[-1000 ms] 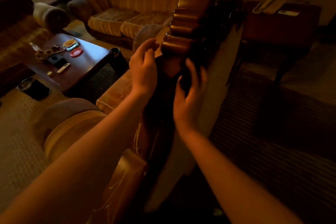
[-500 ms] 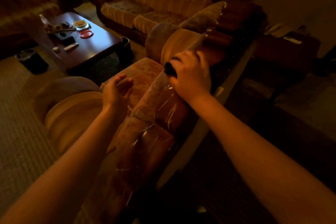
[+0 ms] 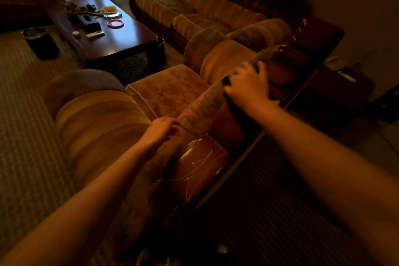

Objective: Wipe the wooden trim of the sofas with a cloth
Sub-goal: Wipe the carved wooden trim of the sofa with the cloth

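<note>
I stand behind a plush armchair (image 3: 168, 90) whose backrest top carries glossy brown wooden trim (image 3: 200, 164). My right hand (image 3: 246, 84) lies on the top of the backrest with its fingers curled over a dark cloth (image 3: 226, 80), of which only a small corner shows. My left hand (image 3: 159, 129) rests lower on the near part of the backrest edge, its fingers bent against the fabric beside the trim. More shiny trim (image 3: 287, 67) runs on past my right hand toward the far end.
A dark coffee table (image 3: 129, 41) with small items stands ahead left, a black bin (image 3: 41, 42) beside it on the carpet. A long sofa (image 3: 194, 11) lines the far wall. A dark side table (image 3: 343, 84) sits right of the armchair.
My left hand dropped from mid-air onto the backrest edge. My right hand stayed on the backrest top with the cloth, after both hands left the trim's end a second ago.
</note>
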